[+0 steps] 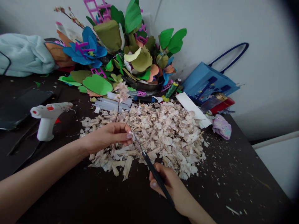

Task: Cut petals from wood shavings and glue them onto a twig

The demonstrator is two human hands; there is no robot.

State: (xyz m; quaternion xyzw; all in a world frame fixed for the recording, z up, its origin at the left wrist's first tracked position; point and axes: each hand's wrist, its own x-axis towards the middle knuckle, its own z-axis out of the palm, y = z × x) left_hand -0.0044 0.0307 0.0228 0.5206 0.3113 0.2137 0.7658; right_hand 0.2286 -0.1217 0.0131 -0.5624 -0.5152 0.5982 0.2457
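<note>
My left hand (116, 134) is closed in a pinch on a small white scrap (132, 137), above a heap of pale, torn, papery flakes (173, 133). In my right hand (167, 183) is a slim tool with a black handle and a thin metal end (155, 172), its tip meeting the scrap at my left fingertips. A thin twig with pale pink petals (121, 91) rises behind my left hand; whether my fingers hold it too is hidden.
A white glue gun (45, 121) stands at left near a dark flat device (23, 105). Translucent glue sticks (112, 103), colourful artificial flowers (137, 59) and a green thread spool (171, 90) lie behind the heap. Right are a white block (192, 109) and blue bag (205, 81).
</note>
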